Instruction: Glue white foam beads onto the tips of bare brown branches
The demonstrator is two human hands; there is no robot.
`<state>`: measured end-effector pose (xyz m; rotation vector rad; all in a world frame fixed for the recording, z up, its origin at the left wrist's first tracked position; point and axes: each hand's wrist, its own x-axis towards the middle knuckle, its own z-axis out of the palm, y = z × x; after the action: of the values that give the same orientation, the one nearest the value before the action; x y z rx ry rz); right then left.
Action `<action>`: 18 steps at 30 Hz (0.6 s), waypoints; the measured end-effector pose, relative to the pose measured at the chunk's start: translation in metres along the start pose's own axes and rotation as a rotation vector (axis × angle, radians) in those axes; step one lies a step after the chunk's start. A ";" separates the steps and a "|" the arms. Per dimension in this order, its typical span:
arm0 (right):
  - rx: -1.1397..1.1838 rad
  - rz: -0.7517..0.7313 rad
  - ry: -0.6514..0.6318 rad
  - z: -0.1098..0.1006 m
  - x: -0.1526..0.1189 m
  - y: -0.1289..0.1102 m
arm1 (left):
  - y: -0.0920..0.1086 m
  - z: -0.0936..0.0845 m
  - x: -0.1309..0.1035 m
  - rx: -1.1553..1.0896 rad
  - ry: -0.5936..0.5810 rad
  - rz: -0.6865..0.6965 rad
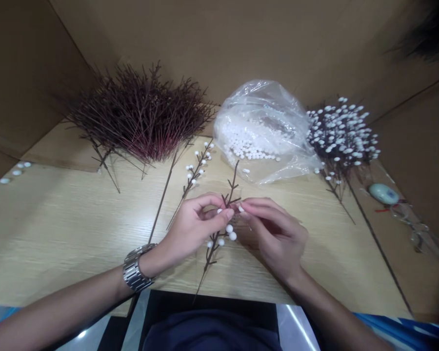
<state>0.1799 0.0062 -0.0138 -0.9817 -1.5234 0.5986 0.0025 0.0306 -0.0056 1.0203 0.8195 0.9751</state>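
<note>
Between thumb and fingers, my left hand pinches a brown artificial twig that slants up and away from me. Several white balls sit on the twig's lower side shoots, while its upper shoots show bare. My right hand is closed on a small white ball, held at the fingertips right beside the twig; whether the ball touches a shoot I cannot tell. Just left of this twig, a second twig with white balls lies on the table. My left palm hides part of the held twig's middle.
A big pile of bare brown twigs stands back left. Behind my hands lies a clear plastic bag of white balls. Ball-tipped twigs are heaped back right, near a pale green oval object and eyeglasses. Loose balls lie far left.
</note>
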 end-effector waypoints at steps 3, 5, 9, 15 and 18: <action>0.004 0.009 0.001 0.001 0.000 0.000 | 0.000 0.000 0.000 -0.005 0.003 0.005; 0.003 0.015 0.002 0.001 0.000 -0.001 | 0.001 0.001 0.000 0.002 0.006 0.008; 0.001 0.035 0.003 0.001 -0.001 -0.001 | 0.001 0.001 0.000 0.029 0.018 -0.011; -0.006 0.035 0.008 0.002 -0.002 0.000 | 0.001 0.000 -0.002 0.043 0.018 -0.014; -0.015 0.030 0.005 0.002 -0.002 0.000 | 0.000 0.000 -0.001 0.036 0.019 -0.017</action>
<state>0.1778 0.0051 -0.0156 -1.0177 -1.5130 0.6063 0.0025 0.0298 -0.0054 1.0342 0.8631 0.9601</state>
